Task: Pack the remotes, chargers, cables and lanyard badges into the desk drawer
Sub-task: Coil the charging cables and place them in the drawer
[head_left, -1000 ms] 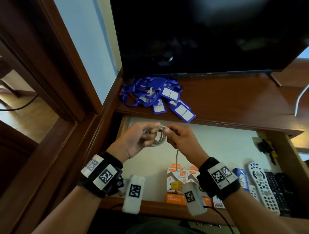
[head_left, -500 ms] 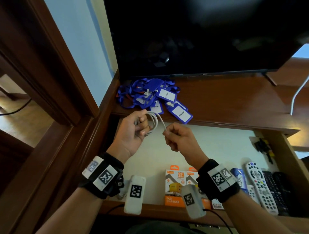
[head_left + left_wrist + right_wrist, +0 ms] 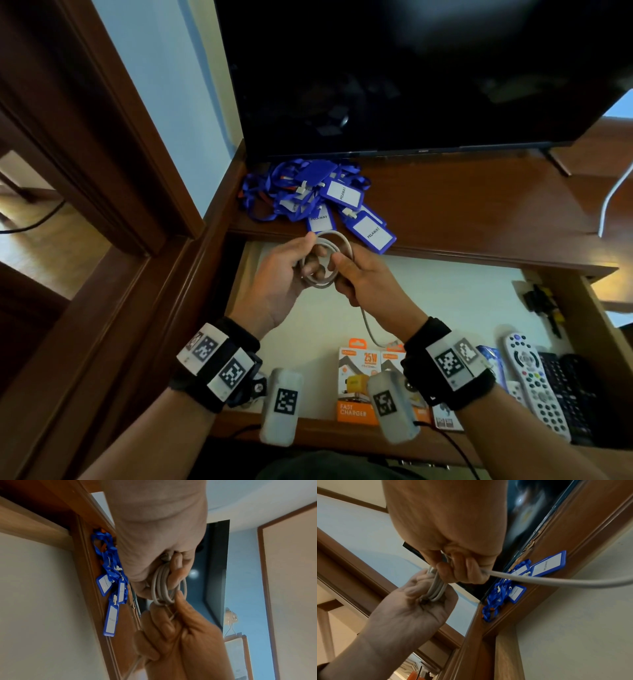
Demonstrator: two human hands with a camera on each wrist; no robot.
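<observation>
Over the open drawer (image 3: 462,301) my left hand (image 3: 294,270) grips a coil of grey-white cable (image 3: 337,241), its loops wound round my fingers (image 3: 176,577). My right hand (image 3: 356,277) pinches the same cable (image 3: 539,579) at the coil's right side, and the loose end hangs down toward the drawer floor. A heap of blue lanyard badges (image 3: 322,198) lies on the desk top under the TV. In the drawer's front part stand orange charger boxes (image 3: 359,377), with a white remote (image 3: 534,380) and black remotes (image 3: 572,390) at the right.
A large dark TV (image 3: 411,75) stands at the back of the desk. A white cord (image 3: 613,195) hangs at the far right. A small black and yellow object (image 3: 544,301) lies in the drawer's right back corner. A wooden frame (image 3: 102,171) borders the left.
My right hand has come back to the coil from a little apart and laid another loop on it. Both hands sit slightly higher, nearer the desk edge.
</observation>
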